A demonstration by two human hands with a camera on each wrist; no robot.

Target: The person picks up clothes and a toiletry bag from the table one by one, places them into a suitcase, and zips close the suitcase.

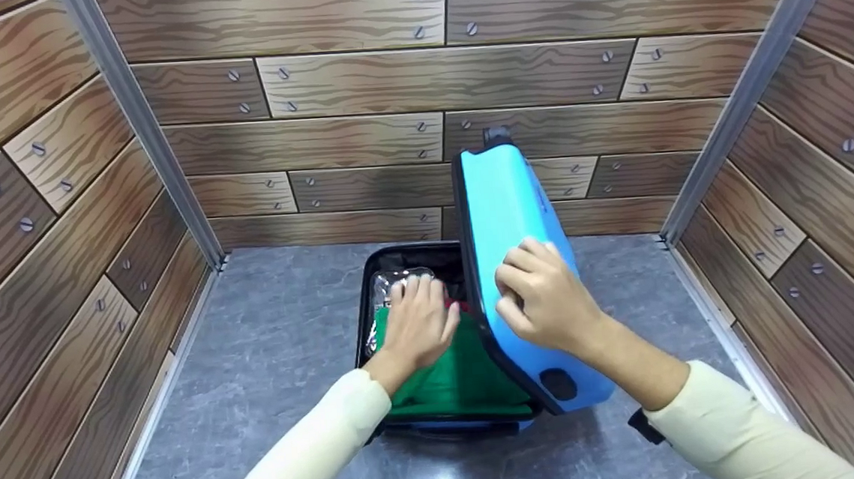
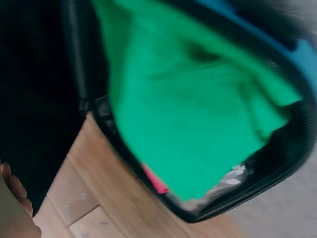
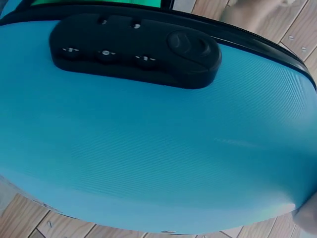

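A small blue suitcase (image 1: 439, 419) lies open on the grey floor, its blue lid (image 1: 508, 211) raised and tilted over the base. Inside lie a green garment (image 1: 459, 376), a clear plastic-wrapped item (image 1: 392, 283) and a bit of red. My left hand (image 1: 418, 323) presses flat on the green garment (image 2: 198, 124) with straight fingers. My right hand (image 1: 544, 299) grips the lid's edge, fingers curled on its outer shell. The right wrist view is filled by the lid's blue shell (image 3: 158, 158) with its black combination lock (image 3: 133, 52).
Wood-pattern walls (image 1: 386, 84) enclose the grey floor (image 1: 270, 356) on three sides, with metal corner posts (image 1: 141, 124). The suitcase sits near the middle, close to the back wall.
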